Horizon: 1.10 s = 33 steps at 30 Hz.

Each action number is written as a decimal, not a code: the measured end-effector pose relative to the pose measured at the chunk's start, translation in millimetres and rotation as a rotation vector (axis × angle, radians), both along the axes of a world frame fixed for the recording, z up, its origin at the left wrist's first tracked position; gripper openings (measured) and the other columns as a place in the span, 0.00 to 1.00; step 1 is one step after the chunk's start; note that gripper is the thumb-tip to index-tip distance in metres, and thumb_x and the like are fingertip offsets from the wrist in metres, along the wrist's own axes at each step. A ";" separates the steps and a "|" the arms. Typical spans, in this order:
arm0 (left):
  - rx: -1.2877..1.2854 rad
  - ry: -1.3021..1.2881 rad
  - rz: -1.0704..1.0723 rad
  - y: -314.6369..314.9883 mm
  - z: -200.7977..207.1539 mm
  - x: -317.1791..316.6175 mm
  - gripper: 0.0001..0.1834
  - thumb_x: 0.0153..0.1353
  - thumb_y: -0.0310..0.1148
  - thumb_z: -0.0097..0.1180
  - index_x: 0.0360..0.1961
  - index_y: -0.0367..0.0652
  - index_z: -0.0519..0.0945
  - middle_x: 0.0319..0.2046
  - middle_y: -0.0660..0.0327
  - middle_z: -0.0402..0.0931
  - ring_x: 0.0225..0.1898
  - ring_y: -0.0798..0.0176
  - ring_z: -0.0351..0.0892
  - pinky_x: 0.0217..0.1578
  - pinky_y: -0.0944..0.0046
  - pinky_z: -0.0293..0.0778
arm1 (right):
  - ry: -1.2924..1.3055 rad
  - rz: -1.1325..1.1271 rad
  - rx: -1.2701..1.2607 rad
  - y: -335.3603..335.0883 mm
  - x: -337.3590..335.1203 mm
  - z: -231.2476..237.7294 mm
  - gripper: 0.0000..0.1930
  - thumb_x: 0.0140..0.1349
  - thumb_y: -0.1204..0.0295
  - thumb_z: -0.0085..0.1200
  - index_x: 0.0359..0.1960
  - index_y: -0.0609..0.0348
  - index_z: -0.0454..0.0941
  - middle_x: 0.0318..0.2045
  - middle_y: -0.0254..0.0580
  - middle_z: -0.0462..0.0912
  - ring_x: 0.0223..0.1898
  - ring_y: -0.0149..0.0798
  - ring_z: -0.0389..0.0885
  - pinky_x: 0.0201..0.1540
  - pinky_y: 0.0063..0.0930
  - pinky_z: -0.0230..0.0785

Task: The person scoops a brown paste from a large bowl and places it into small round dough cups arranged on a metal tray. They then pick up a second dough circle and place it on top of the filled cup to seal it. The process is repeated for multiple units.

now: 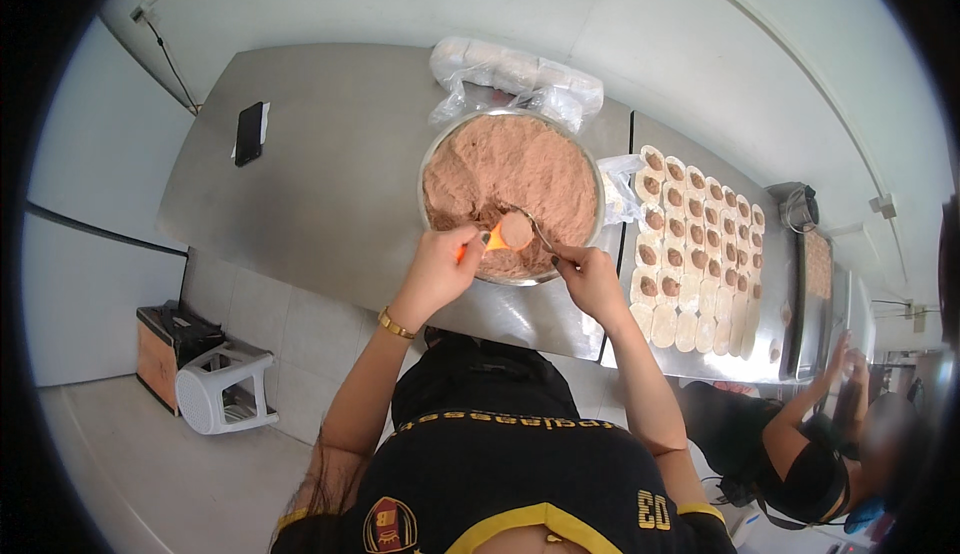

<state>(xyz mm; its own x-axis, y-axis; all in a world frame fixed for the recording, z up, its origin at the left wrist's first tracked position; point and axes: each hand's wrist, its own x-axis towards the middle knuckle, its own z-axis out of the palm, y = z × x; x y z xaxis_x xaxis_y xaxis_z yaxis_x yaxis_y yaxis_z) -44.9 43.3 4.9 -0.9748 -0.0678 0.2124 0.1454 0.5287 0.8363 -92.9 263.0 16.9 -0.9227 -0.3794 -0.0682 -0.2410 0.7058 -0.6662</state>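
Note:
A large round metal bowl [601,216] stands on the steel table in front of me, heaped with pinkish-brown ground meat filling [520,159]. My left hand [448,266] is closed around the handle of an orange scoop [495,238], whose round cup is filled with meat. In my right hand [592,280] is a thin metal utensil [543,240], probably a spoon, its far end by the scoop and partly sunk in the filling. Both hands are over the near rim of the bowl. To the right lie rows of pale dough wrappers [700,299], many topped with a lump of meat.
Behind the bowl lies a plastic-wrapped stack [515,72]. A black phone [249,136] rests on the table's left part. Beside the bowl is a clear plastic bag [622,186]. A white stool [225,394] stands at lower left; another person [815,444] works at right.

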 end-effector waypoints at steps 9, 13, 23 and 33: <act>-0.145 0.055 0.128 13.4 -0.8 -16.1 0.10 0.57 0.29 0.50 0.21 0.36 0.73 0.17 0.47 0.72 0.21 0.45 0.75 0.22 0.52 0.68 | 0.261 0.013 0.326 -20.6 31.3 20.2 0.24 0.46 0.81 0.47 0.49 0.65 0.72 0.32 0.55 0.80 0.25 0.55 0.80 0.28 0.45 0.73; 0.052 -0.142 0.191 -1.6 -20.6 -26.7 0.13 0.58 0.31 0.49 0.18 0.36 0.75 0.15 0.49 0.72 0.17 0.51 0.72 0.20 0.57 0.65 | 0.400 -0.001 0.395 -18.8 38.7 29.2 0.25 0.45 0.80 0.48 0.51 0.64 0.71 0.29 0.47 0.77 0.22 0.47 0.80 0.23 0.37 0.73; 0.552 -0.352 0.068 -11.4 -17.0 -21.3 0.14 0.60 0.31 0.48 0.20 0.35 0.75 0.13 0.70 0.64 0.16 0.77 0.57 0.17 0.70 0.53 | 0.627 0.078 0.393 -18.4 38.7 -10.6 0.29 0.45 0.80 0.48 0.55 0.60 0.67 0.26 0.40 0.73 0.19 0.40 0.77 0.19 0.32 0.70; 0.632 -0.271 0.029 -19.4 -16.0 -8.9 0.13 0.61 0.31 0.48 0.20 0.36 0.74 0.14 0.68 0.66 0.17 0.77 0.60 0.18 0.71 0.56 | 0.292 0.047 0.132 -5.8 13.2 -8.8 0.13 0.52 0.79 0.49 0.41 0.59 0.79 0.27 0.53 0.80 0.27 0.53 0.79 0.29 0.41 0.71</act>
